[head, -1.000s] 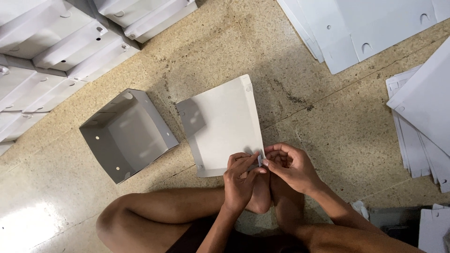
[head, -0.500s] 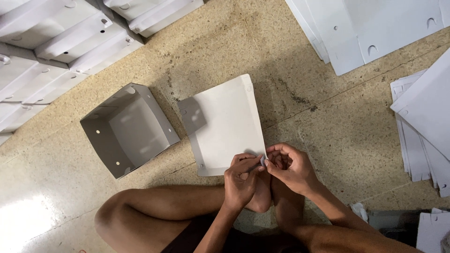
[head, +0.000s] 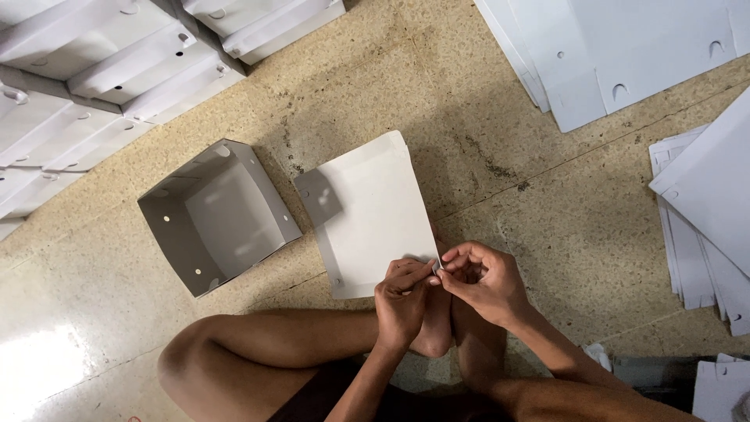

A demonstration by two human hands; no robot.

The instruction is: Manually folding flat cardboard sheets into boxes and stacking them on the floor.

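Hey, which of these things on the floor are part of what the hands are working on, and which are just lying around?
In use:
- left hand and right hand, both pinching the near corner of the flat white card piece

Lying about:
- open grey box
- stacked white boxes
- flat sheet piles

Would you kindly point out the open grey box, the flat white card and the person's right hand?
open grey box (head: 215,215), head view, inner floor.
flat white card (head: 375,211), head view, middle of sheet.
right hand (head: 484,285), head view, back of hand.
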